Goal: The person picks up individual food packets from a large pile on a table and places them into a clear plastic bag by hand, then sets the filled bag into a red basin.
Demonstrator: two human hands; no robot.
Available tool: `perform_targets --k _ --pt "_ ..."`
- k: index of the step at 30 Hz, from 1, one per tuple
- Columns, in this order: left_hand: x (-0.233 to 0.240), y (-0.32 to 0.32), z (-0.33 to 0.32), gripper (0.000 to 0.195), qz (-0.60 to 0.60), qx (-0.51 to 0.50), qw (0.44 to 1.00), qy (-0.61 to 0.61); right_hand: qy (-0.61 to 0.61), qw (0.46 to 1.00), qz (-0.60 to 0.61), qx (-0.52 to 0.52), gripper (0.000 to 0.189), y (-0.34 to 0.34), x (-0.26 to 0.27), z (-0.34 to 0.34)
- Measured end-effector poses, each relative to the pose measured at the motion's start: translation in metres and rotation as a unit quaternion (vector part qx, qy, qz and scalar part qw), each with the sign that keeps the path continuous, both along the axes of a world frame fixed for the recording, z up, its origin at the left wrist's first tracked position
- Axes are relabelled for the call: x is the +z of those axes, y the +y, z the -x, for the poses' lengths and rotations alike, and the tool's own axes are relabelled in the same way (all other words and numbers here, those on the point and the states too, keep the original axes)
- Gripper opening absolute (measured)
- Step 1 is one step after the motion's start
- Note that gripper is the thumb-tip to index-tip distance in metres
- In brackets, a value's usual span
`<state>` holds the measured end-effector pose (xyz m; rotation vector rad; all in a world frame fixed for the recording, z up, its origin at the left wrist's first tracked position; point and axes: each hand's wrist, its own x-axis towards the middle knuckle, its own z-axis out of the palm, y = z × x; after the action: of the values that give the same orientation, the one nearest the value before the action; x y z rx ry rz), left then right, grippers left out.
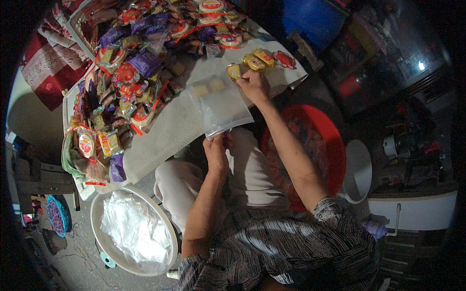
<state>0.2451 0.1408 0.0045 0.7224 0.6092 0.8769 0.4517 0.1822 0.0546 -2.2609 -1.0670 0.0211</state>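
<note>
My left hand (215, 152) grips the near edge of a clear plastic bag (224, 112) that lies over the table's front edge. Two small yellowish packets (209, 87) show through the film at the bag's far end. Just right of the bag, my right hand (253, 84) holds a small yellow wrapped packet (234, 71) between thumb and fingers. Beyond that hand lie more yellow wrapped snacks (257, 60) and a red flower-shaped card (284, 59). A large heap of wrapped snacks, with purple packets (145, 63) and red-printed ones among them, covers the table's far left part.
The pale cloth-covered table (164, 134) slants across the view, with a white basket (78, 31) at its far left. Below it, a round basin (173, 232) holds clear plastic bags (134, 232). A red tub (336, 156) and a white bucket (358, 171) stand at the right.
</note>
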Motion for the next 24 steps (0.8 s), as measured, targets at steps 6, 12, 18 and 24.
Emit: perform_targets --k 6,12,18,24 --pt "-0.011 -0.002 -0.002 0.016 0.001 -0.007 1.0 0.004 0.149 0.968 -0.197 0.052 0.025 -0.024 -0.009 -0.022" --pt "-0.014 -0.005 -0.002 0.016 -0.004 -0.03 0.999 0.029 0.334 0.916 -0.201 0.094 0.013 -0.118 0.03 0.02" --pt "-0.001 -0.01 -0.008 0.014 0.005 -0.049 0.998 0.027 0.519 0.838 -0.09 0.145 0.009 -0.182 0.019 0.061" --pt "-0.007 -0.012 -0.01 0.015 0.025 -0.015 0.999 -0.027 0.619 0.763 -0.139 0.121 0.01 -0.157 -0.01 0.082"
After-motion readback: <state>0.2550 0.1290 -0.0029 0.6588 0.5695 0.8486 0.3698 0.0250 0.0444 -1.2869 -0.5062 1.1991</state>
